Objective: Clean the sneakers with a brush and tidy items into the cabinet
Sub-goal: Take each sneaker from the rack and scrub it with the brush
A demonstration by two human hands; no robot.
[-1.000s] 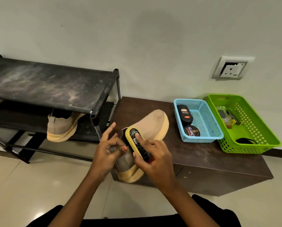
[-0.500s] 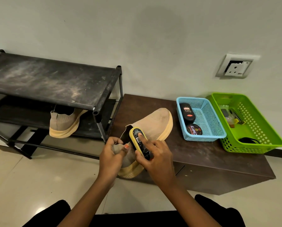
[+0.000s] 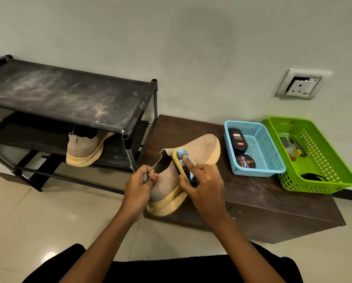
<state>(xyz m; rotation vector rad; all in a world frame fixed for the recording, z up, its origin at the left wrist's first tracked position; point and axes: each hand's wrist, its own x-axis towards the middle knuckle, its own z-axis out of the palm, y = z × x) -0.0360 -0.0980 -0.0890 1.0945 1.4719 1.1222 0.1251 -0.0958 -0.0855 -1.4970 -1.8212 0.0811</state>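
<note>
A knit beige sneaker (image 3: 200, 147) with a thick, ribbed pale-yellow sole lies across the front left corner of the dark brown wood-grain surface (image 3: 252, 193) of the low cabinet (image 3: 273, 225), heel toward the person and hanging a little over the edge, rounded toe pointing at the wall. The left hand (image 3: 137, 186) grips the soft heel collar, its fingers (image 3: 148, 177) curled and pinched on the fabric rim. The right hand (image 3: 205, 184) holds an oval brush (image 3: 181, 158) with a yellow rim and a glossy black labelled back, pressed against the side of the sneaker's upper near the opening; the index finger lies straight along the brush's back while the others wrap its edge. Just right of the toe sits a blue plastic mesh basket (image 3: 261, 154) with a black oval applicator (image 3: 237, 140) and a round dark polish tin (image 3: 245, 161) inside. Touching its right side is a bright green slotted basket (image 3: 322, 166) holding small items too jumbled to name. To the left of the cabinet stands a black tube-frame shoe rack (image 3: 68, 99) with dusty, streaked fabric shelves; the matching second sneaker (image 3: 83, 150) rests on its lower shelf, heel outward. The floor is glossy cream tile (image 3: 38, 221), and a white socket plate (image 3: 299, 84) is set in the plain wall
</note>
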